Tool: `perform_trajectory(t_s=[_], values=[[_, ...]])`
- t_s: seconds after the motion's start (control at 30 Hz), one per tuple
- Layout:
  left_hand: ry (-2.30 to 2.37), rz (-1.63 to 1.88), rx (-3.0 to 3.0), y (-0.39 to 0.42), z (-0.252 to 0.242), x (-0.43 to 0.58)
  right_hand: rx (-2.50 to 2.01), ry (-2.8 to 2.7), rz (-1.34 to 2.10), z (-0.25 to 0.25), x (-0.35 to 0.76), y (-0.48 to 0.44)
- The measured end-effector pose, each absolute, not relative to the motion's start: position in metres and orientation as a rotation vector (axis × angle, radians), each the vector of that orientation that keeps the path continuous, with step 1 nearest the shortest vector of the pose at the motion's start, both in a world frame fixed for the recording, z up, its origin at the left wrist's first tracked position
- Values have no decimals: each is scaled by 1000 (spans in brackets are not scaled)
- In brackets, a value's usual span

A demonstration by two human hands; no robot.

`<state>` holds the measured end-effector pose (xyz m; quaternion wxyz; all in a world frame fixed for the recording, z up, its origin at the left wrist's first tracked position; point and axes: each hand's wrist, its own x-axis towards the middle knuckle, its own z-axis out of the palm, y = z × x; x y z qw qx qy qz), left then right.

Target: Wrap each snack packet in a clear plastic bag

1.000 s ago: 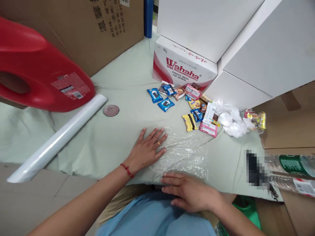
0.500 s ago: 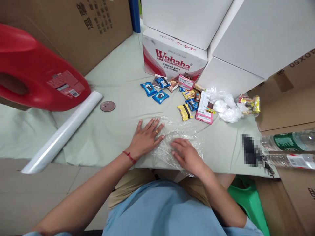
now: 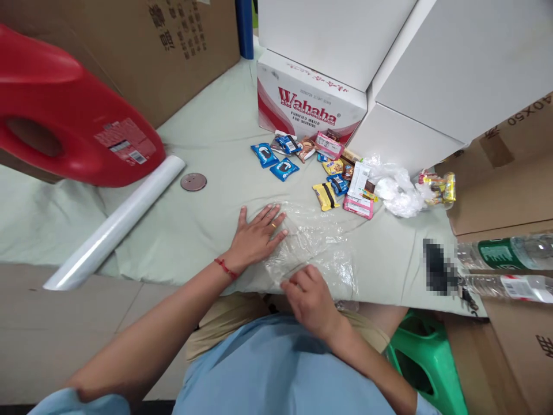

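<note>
A sheet of thin clear plastic film lies wrinkled on the cloth-covered table, and its near edge hangs over the front. Spread flat, my left hand presses on the table and the film's left side, with its fingers apart. My right hand is closed at the film's near edge, thumb and fingertips pinched together on it. Beyond the film lie several small wrapped snacks, among them a yellow packet and a blue packet.
A shiny white roll lies to the left, before a large red jug. Close by is a round brown disc. At the back stands a Wahaha carton. Crumpled plastic bags and bottles are on the right.
My right hand has moved toward me and slightly left, and its fingers have closed on the film's near edge. My left hand stays flat in place. The camera view has shifted slightly.
</note>
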<state>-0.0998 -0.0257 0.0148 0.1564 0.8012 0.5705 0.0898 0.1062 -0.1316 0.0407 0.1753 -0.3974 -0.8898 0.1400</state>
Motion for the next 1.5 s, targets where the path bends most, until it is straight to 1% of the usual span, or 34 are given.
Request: perform_trajectory(t_s=[0.1,0.17,0.23,0.3,0.33,0.4,0.43,0.5,0.57,0.67,0.77,0.83,0.9,1.0,1.07,1.13,1.3,1.4,1.5], values=[[1640,213,2274,-24,17,-101,-1032,-2749,518,33,95,-149],[1619,172,2313,-25,17,-103,-935,-2839,745,36,98,-151],[1559,93,2354,-25,17,-107,-793,-2750,1104,49,110,-141],[1487,5,2372,-24,18,-112,-814,-2475,1339,67,132,-117],[1459,-30,2371,-23,18,-115,-951,-2325,1315,76,143,-99],[1419,-74,2360,-21,19,-119,-1337,-2084,963,87,164,-58],[1401,-85,2355,-20,19,-120,-1490,-2028,764,88,171,-35],[1370,-92,2350,-18,20,-122,-1788,-1937,479,81,175,7],[1350,-82,2354,-16,21,-122,-2006,-1913,335,68,167,39],[1344,-90,2347,-15,22,-122,-2162,-1968,276,49,147,65],[1336,-103,2334,-14,21,-123,-2162,-2018,269,44,138,70],[1332,-84,2339,-14,19,-123,-2075,-2021,277,51,144,66],[1328,-50,2354,-15,15,-124,-1899,-2025,319,61,155,56],[1328,-7,2366,-15,12,-125,-1534,-2118,500,75,170,27],[1326,-5,2357,-15,11,-125,-1317,-2226,647,77,174,1],[1318,-18,2340,-15,13,-125,-1194,-2322,750,72,174,-23],[1298,-48,2326,-15,19,-125,-1277,-2505,844,45,169,-61],[1301,-67,2326,-13,21,-128,-1330,-2474,824,36,169,-68],[1329,2,2326,-12,19,-134,-1348,-2422,807,33,169,-71]])
